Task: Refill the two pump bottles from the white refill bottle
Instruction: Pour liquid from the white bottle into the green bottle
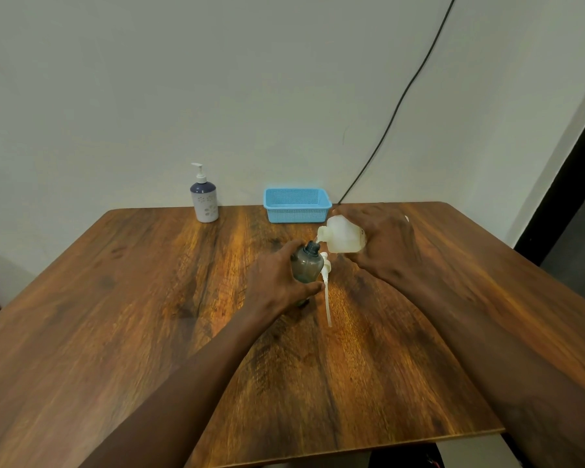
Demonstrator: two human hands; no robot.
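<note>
While this pour is on, the whole game is lining up two small openings, so here's how it looks to me, big stuff first. The wooden bench [149, 298] carries everything, with a blue basket [294, 215] at the back edge by the wall; I can't see anything in it from this angle. The right hand [382, 241] has its fingers wrapped round the white refill bottle [343, 236], which is tipped on its side with the spout pointing left and down at the open neck of the grey pump bottle [306, 265]. The left hand [277, 282] has its fingers clamped round that grey bottle's body, holding it roughly upright near the middle of the bench, base hidden behind the hand. Spout and neck look touching or just about, and it's too blurry to say whether liquid is running. The other pump bottle [204, 197], navy and white with its pump on, stands well apart at the back left, so I'd guess it's either done or waiting. The grey bottle's pump head [326, 282], with its long dip tube, lies on the bench just beside the bottle. My two cents for doing this bit well: rest the spout on the neck rim, tilt slowly rather than squeezing hard, pin the grey bottle down so it can't skate, and watch the level through the tinted wall, leaving room for the tube.
</note>
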